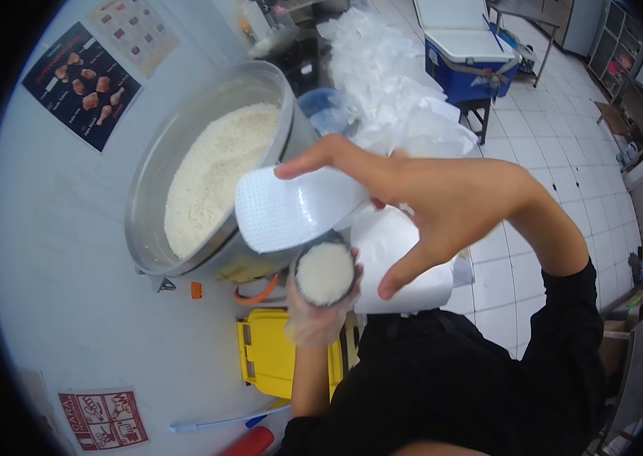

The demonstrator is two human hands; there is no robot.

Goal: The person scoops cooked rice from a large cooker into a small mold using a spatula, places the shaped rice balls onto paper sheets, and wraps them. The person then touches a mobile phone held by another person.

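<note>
Your right hand point(443, 197) holds a white, dimpled plastic paddle point(283, 213) at your fingers, with your thumb spread well apart from it. The blade hangs over the wide grey metal pot point(137, 220) of white rice point(219, 171), overlapping its rim in view. Your left hand point(315, 321), in a clear glove, is closed around a small round cup point(329, 238) filled with white rice, near the paddle and beside the pot, above the yellow plastic lid point(272, 349) in view.

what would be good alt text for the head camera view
A person's gloved left hand holds a round cup filled with white rice, while the right hand holds a white paddle close by. Beside them stands a large metal pot of rice; behind are crumpled white sheets and a blue cooler.
</note>
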